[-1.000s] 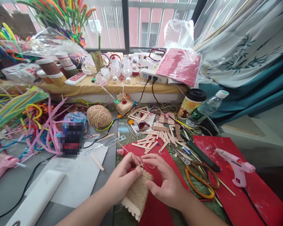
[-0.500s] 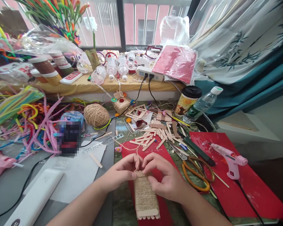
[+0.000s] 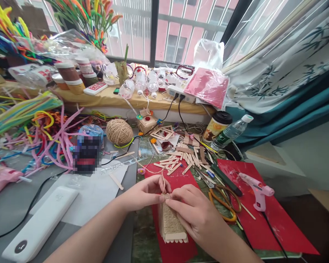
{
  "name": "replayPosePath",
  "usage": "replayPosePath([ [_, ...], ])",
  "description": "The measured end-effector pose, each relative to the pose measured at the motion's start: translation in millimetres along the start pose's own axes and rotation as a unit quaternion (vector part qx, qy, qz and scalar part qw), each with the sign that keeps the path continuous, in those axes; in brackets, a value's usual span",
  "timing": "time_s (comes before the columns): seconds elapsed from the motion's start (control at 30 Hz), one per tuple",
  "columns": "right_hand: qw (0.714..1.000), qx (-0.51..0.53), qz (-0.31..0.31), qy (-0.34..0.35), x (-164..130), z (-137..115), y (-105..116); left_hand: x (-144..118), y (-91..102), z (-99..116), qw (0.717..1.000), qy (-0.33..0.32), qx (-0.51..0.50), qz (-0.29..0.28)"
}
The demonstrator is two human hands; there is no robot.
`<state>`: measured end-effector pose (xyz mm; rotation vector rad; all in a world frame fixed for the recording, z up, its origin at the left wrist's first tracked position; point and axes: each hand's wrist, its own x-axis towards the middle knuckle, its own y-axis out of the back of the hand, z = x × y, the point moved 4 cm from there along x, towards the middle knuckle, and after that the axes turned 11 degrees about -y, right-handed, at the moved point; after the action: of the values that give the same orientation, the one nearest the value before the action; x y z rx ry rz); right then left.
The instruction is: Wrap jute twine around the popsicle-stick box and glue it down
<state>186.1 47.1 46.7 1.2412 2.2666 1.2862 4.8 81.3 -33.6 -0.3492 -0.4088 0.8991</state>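
A craft-stick box wrapped in jute twine (image 3: 172,218) is in front of me, with the rounded ends of bare sticks showing at its near end. My left hand (image 3: 150,191) is closed at the far left corner of the box, thumb on its edge. My right hand (image 3: 193,212) closes on the far right edge, its fingertips pressing the top windings. A loose twine strand (image 3: 163,179) rises between the two hands and trails back toward the ball of twine (image 3: 119,131). Fingers hide most of the far end. Beneath the box is a red sheet (image 3: 178,180).
Craft sticks (image 3: 190,157) lie scattered beyond my hands. To the right are orange-handled scissors (image 3: 226,204), a pink glue gun (image 3: 257,188) and a water bottle (image 3: 231,133). A white power bank (image 3: 41,223) and pink pipe cleaners (image 3: 61,140) are at left.
The view has shifted and tilted slightly. My right hand has come lower and flatter over the far right edge of the box. My left hand stays at the far end by the strand.
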Motion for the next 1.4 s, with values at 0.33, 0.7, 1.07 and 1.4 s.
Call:
replayPosePath([
  [0.33, 1.0, -0.009, 0.004, 0.004, 2.2, -7.7, -3.3, -8.7, 19.5, 32.2, 0.956, -0.08, 0.254, 0.125],
  [0.7, 1.0, -0.009, 0.01, 0.005, 2.5, -9.8, -2.3, -12.5, -13.8, 60.4, 0.851, -0.167, 0.487, -0.101],
  [1.07, 1.0, 0.002, 0.016, -0.005, -2.7, -2.1, -6.4, -11.7, -12.2, 51.3, 0.837, -0.148, 0.519, -0.089],
  [1.4, 0.991, 0.061, 0.111, -0.045, -7.2, 6.7, -10.8, -3.2, -3.5, 38.0, 0.887, -0.117, 0.446, -0.036],
])
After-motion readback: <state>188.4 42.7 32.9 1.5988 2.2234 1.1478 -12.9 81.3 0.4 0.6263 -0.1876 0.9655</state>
